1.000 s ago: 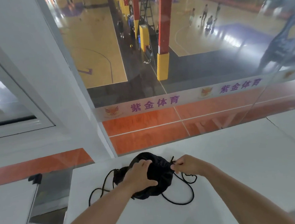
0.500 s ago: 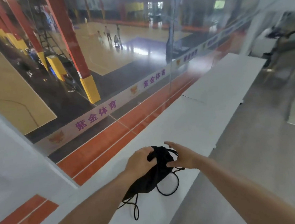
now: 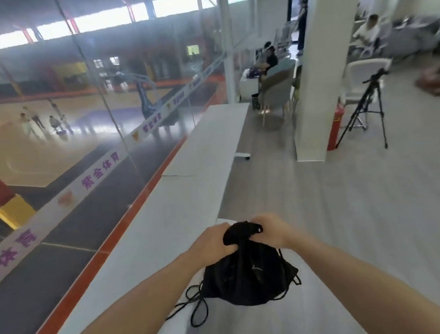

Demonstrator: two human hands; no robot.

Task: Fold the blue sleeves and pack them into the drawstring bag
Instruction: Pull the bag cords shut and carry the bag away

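A black drawstring bag (image 3: 246, 278) hangs in front of me, lifted by its bunched neck over the right edge of the white table (image 3: 170, 223). My left hand (image 3: 214, 242) grips the neck from the left. My right hand (image 3: 274, 231) grips it from the right. Black cords (image 3: 195, 305) dangle in loops below the bag on the left. The blue sleeves are not visible; the bag looks full and its mouth is gathered shut.
A glass wall (image 3: 92, 124) runs along the table's left side, with a sports court beyond. To the right lies grey floor, a white pillar (image 3: 314, 80), a camera tripod (image 3: 367, 110), a red extinguisher (image 3: 336, 123), chairs and seated people (image 3: 271, 60) farther back.
The bag has come up off the table and now hangs from both hands, which closed on its neck. My view swung right, toward the room.
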